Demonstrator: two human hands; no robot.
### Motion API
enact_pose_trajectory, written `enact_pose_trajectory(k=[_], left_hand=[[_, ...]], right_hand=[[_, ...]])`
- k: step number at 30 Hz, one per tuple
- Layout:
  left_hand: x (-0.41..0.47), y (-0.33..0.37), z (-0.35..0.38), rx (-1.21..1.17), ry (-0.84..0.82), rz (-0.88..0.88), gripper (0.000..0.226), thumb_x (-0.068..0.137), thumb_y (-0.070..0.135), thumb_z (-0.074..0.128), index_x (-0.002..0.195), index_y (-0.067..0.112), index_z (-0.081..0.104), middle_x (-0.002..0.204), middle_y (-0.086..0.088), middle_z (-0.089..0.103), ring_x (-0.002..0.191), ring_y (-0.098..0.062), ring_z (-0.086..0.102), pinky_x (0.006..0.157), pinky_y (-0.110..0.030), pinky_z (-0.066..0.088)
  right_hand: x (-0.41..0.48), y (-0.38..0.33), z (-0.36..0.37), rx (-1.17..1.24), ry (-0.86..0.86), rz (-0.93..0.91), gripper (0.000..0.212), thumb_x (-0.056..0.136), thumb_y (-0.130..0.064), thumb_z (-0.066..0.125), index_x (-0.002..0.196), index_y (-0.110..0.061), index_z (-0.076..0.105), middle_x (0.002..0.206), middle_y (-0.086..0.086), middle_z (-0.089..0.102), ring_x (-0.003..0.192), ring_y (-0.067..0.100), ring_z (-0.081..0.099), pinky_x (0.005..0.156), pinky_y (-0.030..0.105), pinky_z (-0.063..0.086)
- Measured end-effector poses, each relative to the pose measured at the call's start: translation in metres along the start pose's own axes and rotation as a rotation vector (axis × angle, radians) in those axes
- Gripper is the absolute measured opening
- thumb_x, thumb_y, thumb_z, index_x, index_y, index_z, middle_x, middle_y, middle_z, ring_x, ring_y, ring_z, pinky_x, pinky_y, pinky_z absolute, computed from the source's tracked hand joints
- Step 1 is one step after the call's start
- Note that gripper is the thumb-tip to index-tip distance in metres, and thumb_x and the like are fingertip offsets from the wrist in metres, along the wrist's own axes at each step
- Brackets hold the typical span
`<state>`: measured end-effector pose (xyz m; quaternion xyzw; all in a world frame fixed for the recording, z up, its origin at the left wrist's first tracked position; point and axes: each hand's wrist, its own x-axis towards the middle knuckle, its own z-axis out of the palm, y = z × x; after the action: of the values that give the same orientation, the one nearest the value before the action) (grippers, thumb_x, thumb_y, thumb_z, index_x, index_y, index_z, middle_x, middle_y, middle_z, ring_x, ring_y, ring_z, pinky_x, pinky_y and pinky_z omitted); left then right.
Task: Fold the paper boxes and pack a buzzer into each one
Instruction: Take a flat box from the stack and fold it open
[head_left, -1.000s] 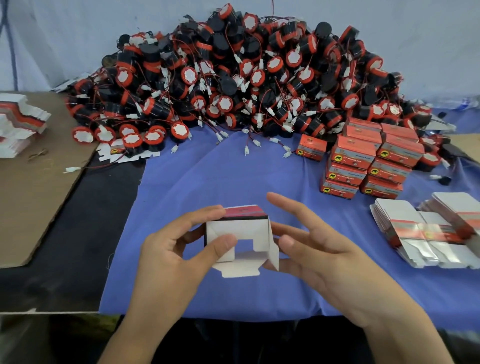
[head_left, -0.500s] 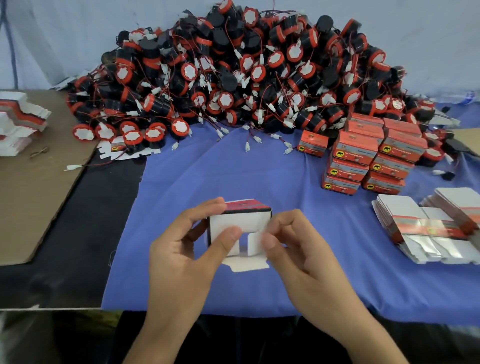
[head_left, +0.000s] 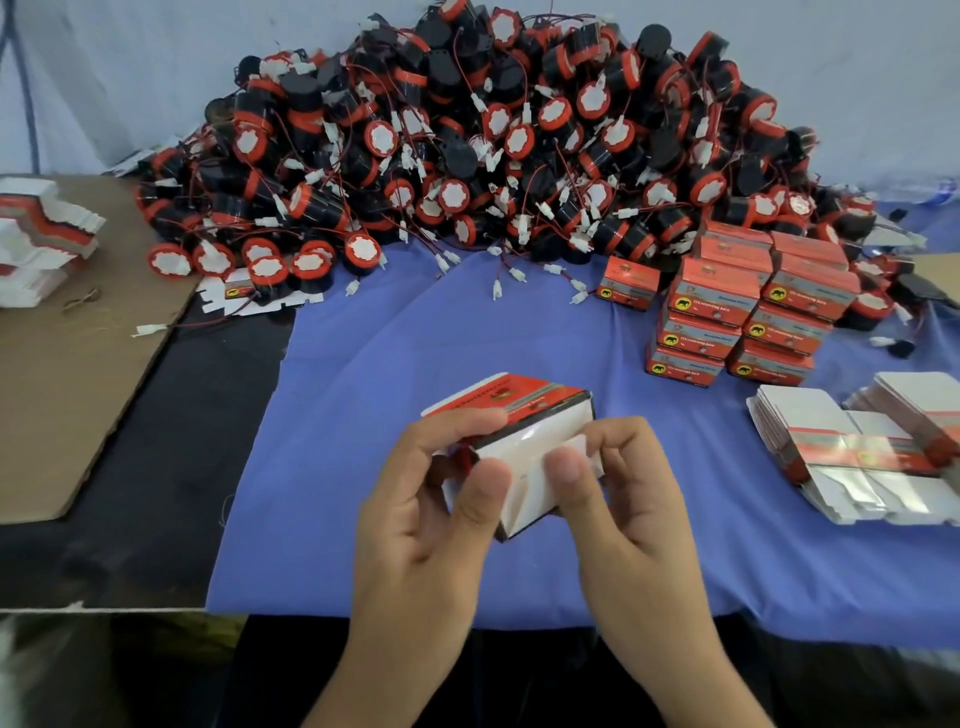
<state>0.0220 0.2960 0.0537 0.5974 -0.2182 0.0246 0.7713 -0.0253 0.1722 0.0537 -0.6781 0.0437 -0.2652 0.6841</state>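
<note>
A red and white paper box (head_left: 524, 410) is held above the blue cloth (head_left: 363, 374) in front of me. My left hand (head_left: 431, 499) grips its left side, fingers on top and thumb on the white end. My right hand (head_left: 618, 493) holds the right side and its thumb presses the white end flap. A big pile of black and red buzzers (head_left: 467, 145) with wires lies at the back of the table. Whether a buzzer is inside the box is hidden.
Folded red boxes (head_left: 753, 301) are stacked at the right. Flat box blanks (head_left: 852, 447) lie at the far right, and another stack of blanks (head_left: 36, 234) sits on brown cardboard (head_left: 67, 364) at the left. Black table surface (head_left: 130, 493) shows beside the cloth.
The open end flaps have been pushed in and the end now looks closed. Both hands have closed round the box and tilted it, so its red top faces up.
</note>
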Motion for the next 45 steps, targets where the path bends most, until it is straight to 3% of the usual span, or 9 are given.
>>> enact_pose_trajectory(k=[4,8,11,15,21,28,33,38,45], left_hand=[[-0.006,-0.006,0.008,0.034,-0.001,0.093,0.030,0.094,0.019,0.070,0.122,0.028,0.064,0.126,-0.007,0.065,0.116,-0.034,0.066,0.091,-0.046,0.059],[-0.003,-0.007,0.007,-0.026,0.042,0.139,0.036,0.093,-0.002,0.064,0.120,0.021,0.061,0.119,0.001,0.066,0.110,-0.021,0.068,0.083,-0.028,0.060],[0.000,-0.009,0.006,-0.053,0.052,0.134,0.040,0.089,-0.008,0.064,0.117,0.021,0.062,0.115,0.001,0.066,0.107,-0.021,0.069,0.082,-0.027,0.060],[-0.002,-0.014,0.009,-0.010,0.070,0.106,0.050,0.086,-0.011,0.064,0.113,0.031,0.064,0.111,0.003,0.067,0.106,-0.023,0.069,0.080,-0.035,0.063],[-0.007,-0.018,0.014,0.039,0.091,0.081,0.046,0.086,-0.009,0.062,0.110,0.030,0.066,0.113,-0.006,0.065,0.108,-0.032,0.069,0.078,-0.045,0.064],[0.003,-0.013,0.004,-0.026,0.100,0.014,0.036,0.089,0.006,0.071,0.115,0.031,0.065,0.115,-0.002,0.066,0.108,-0.029,0.067,0.087,-0.059,0.059],[0.001,-0.010,0.000,-0.030,-0.039,-0.102,0.030,0.092,0.026,0.070,0.121,0.035,0.068,0.119,0.007,0.069,0.109,-0.015,0.071,0.076,-0.024,0.061],[-0.001,-0.008,-0.007,-0.011,-0.202,-0.247,0.049,0.091,0.068,0.060,0.134,0.044,0.059,0.130,0.009,0.067,0.119,-0.019,0.069,0.091,-0.027,0.059],[0.013,-0.017,-0.019,0.216,-0.363,-0.321,0.065,0.075,0.056,0.079,0.133,0.058,0.052,0.123,0.017,0.068,0.123,-0.004,0.062,0.097,-0.027,0.056]], right_hand=[[-0.005,0.000,0.007,0.133,0.083,0.070,0.049,0.084,-0.042,0.075,0.125,-0.044,0.050,0.106,0.005,0.070,0.096,0.026,0.070,0.079,0.035,0.061],[-0.006,-0.004,0.005,0.139,-0.029,0.087,0.042,0.091,-0.026,0.071,0.130,-0.038,0.060,0.122,0.002,0.068,0.120,0.029,0.062,0.090,0.042,0.060],[-0.007,-0.003,0.008,0.134,0.023,0.119,0.039,0.091,-0.012,0.067,0.123,-0.034,0.062,0.117,0.006,0.069,0.115,0.030,0.065,0.091,0.047,0.061],[-0.010,-0.003,0.017,0.181,0.114,0.169,0.042,0.093,0.009,0.064,0.112,-0.027,0.062,0.105,0.013,0.071,0.094,0.022,0.071,0.079,0.026,0.059],[-0.011,-0.001,0.019,0.197,0.157,0.175,0.051,0.092,0.014,0.061,0.115,-0.030,0.062,0.110,0.009,0.072,0.100,0.019,0.072,0.080,0.025,0.058],[-0.014,0.002,0.016,0.514,0.165,0.359,0.091,0.060,-0.024,0.090,0.136,-0.055,0.050,0.142,0.006,0.062,0.128,0.021,0.063,0.102,0.035,0.054],[-0.011,0.000,0.016,0.492,0.134,0.255,0.089,0.068,-0.017,0.086,0.138,-0.051,0.045,0.111,0.017,0.076,0.103,0.026,0.074,0.079,0.029,0.060],[-0.010,0.003,0.011,0.312,0.048,0.115,0.102,0.076,-0.019,0.084,0.145,-0.067,0.026,0.111,0.012,0.076,0.099,0.033,0.075,0.085,0.054,0.061],[-0.019,0.014,0.004,-0.233,-0.101,-0.095,0.120,0.088,0.003,0.073,0.155,-0.058,-0.006,0.111,-0.014,0.072,0.095,0.011,0.074,0.077,0.014,0.055]])
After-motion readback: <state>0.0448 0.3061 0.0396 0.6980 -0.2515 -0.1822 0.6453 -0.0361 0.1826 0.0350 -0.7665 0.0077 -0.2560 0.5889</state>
